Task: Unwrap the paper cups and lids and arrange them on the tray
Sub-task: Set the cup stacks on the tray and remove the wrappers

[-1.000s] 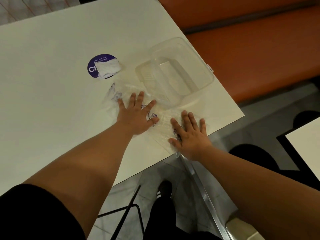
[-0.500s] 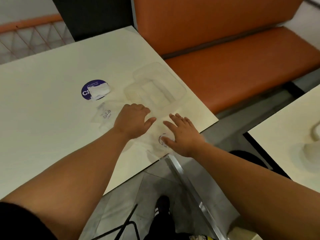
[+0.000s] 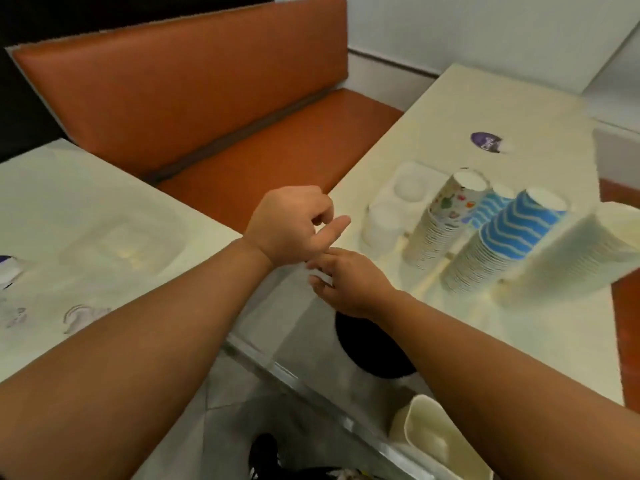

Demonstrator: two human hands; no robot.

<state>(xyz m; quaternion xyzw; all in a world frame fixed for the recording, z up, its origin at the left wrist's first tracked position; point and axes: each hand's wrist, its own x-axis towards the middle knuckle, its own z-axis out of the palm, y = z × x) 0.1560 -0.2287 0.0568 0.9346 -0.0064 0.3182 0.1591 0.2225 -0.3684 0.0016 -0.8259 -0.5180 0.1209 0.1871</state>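
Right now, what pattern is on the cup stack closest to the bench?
Colourful little pictures on white, on the cup stack, seen in the head view.

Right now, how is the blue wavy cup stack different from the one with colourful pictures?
The blue wavy stack has blue and white wave stripes; the colourful stack has small mixed-colour pictures on white. The blue wavy stack stands nearer the camera, the colourful stack behind it to the left. Both are upside-down paper cups, leaning on the right-hand table.

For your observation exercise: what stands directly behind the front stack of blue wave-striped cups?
Behind the front blue stack another blue striped stack shows only its upper part. Left of it stands a multicoloured patterned stack. The hidden stack's base cannot be seen.
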